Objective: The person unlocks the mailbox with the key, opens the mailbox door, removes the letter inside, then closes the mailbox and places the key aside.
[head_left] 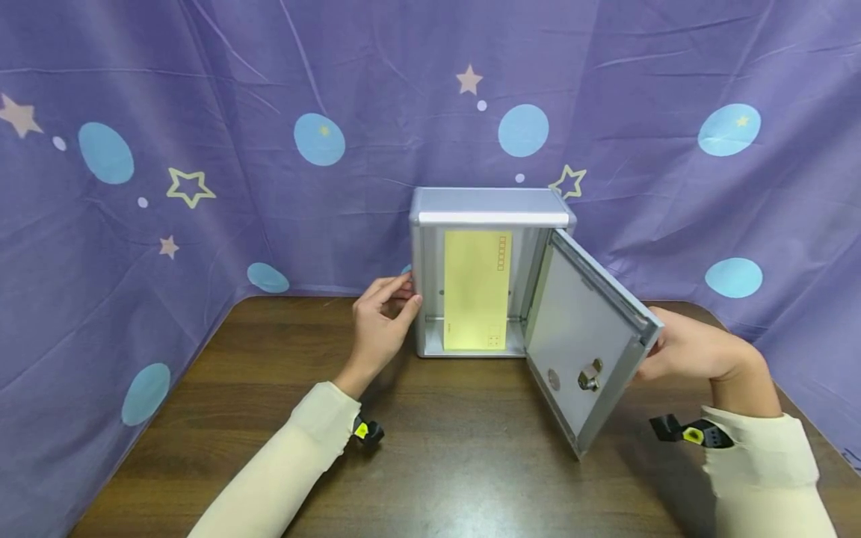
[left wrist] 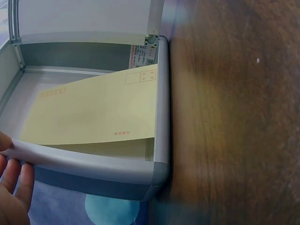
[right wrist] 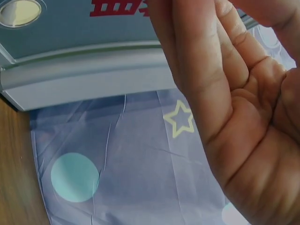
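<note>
A silver-grey metal letter box (head_left: pixel 494 200) stands upright on the table with its door (head_left: pixel 572 329) swung out to the right. Inside leans a yellow envelope (head_left: pixel 476 291), upright against the back wall; the left wrist view shows the same envelope (left wrist: pixel 93 110) with red printed squares. My left hand (head_left: pixel 381 325) holds the box's left side, thumb on the front rim and fingers along the outside. At the door's free edge, my right hand (head_left: pixel 702 351) grips the door; its fingertips are partly hidden behind it. Red lettering (right wrist: pixel 117 7) marks the door's outer face.
A cam lock (head_left: pixel 590 375) sits on the door's inner face near its free edge. The brown wooden table (head_left: pixel 444 463) stretches in front of the box. Behind hangs a purple curtain (head_left: pixel 403 82) with stars and blue spots, close to the box's back.
</note>
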The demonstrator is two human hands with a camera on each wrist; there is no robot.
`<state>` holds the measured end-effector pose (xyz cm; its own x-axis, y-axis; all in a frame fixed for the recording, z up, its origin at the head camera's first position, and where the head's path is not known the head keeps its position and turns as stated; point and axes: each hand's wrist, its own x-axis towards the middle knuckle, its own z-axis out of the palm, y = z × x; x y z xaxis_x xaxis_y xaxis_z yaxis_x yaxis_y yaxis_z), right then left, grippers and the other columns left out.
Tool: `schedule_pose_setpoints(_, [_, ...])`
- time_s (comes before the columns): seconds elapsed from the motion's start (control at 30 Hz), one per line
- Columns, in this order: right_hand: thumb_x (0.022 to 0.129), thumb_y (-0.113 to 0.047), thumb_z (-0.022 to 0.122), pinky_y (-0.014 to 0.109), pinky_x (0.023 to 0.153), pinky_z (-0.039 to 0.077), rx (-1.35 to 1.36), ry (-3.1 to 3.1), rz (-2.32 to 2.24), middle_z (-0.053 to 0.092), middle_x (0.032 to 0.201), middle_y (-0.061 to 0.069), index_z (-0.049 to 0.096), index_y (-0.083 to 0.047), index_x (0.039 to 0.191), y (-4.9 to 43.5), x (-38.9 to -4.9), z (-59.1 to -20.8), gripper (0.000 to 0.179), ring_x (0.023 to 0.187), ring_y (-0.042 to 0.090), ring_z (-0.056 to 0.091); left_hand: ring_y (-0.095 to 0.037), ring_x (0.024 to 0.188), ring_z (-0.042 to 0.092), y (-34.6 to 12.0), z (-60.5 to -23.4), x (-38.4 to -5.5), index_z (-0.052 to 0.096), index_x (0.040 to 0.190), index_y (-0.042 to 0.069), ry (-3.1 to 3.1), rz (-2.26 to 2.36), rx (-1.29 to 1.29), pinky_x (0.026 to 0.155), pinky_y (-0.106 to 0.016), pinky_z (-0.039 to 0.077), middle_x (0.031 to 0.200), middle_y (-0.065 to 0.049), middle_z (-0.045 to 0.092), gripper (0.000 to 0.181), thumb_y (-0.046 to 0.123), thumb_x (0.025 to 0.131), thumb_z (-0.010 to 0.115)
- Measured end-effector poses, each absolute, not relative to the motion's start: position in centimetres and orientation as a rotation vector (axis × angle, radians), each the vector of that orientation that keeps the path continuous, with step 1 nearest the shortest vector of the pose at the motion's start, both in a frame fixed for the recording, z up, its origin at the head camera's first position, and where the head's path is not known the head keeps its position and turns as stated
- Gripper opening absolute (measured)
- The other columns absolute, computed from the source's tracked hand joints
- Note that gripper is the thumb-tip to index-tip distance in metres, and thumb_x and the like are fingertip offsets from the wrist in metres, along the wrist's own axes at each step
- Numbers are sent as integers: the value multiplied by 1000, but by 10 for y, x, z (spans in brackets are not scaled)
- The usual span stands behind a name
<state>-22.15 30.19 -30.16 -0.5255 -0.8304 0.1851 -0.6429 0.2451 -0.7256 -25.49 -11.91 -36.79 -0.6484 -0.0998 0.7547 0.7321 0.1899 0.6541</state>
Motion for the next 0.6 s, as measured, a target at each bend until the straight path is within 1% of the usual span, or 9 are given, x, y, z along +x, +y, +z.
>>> schedule_pose_setpoints(0.2, [82,11,77,29,79,58,-1402,2355,-1177,72,109,3,66,-11,122,313,-224,-303,47,94,12,66,-36,90,67,-122,-377,-264,68,123,-10,-1755,-1562,-624,79,-23,60,106,-25,65,38,-12,85,75])
schedule_pose_setpoints(0.3, [81,13,77,28,84,58,-1421,2334,-1219,71,116,7,63,-5,128,318,-225,-305,53,100,14,67,-35,91,67,-122,-378,-265,69,123,-8,-1747,-1569,-647,79,-23,60,107,-24,65,38,-10,86,76])
schedule_pose_setpoints(0.43, [79,19,74,27,89,57,-1446,2272,-1285,70,121,10,58,3,133,324,-228,-310,59,105,15,68,-37,90,67,-120,-375,-262,68,123,-11,-1764,-1557,-634,79,-23,60,106,-26,65,38,-13,85,75])
schedule_pose_setpoints(0.53, [78,21,73,24,90,56,-1471,2262,-1314,69,124,9,57,4,134,328,-230,-312,61,107,14,67,-40,88,67,-118,-369,-255,67,121,-14,-1769,-1537,-625,78,-23,60,105,-29,64,38,-17,84,73])
schedule_pose_setpoints(0.6, [77,22,74,23,91,55,-1480,2279,-1319,69,124,8,57,4,134,329,-230,-313,62,108,14,67,-41,87,66,-117,-363,-249,66,120,-16,-1766,-1526,-626,78,-24,61,103,-31,64,37,-19,83,72])
